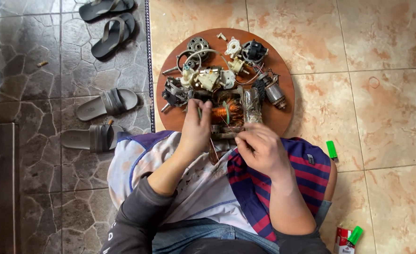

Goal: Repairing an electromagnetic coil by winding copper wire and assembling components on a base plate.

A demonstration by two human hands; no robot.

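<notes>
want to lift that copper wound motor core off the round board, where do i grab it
Hedged: take the copper wound core by its metal frame at the near edge, coming from your side. Loose parts crowd the far side, and the left hand already covers its left edge.

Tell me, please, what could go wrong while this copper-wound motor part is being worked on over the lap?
The left hand presses a thin tool into the copper coil; a slip could jab the right hand close beside it. The round wooden board is crowded, so loose motor parts might get knocked onto the tiles.
</notes>
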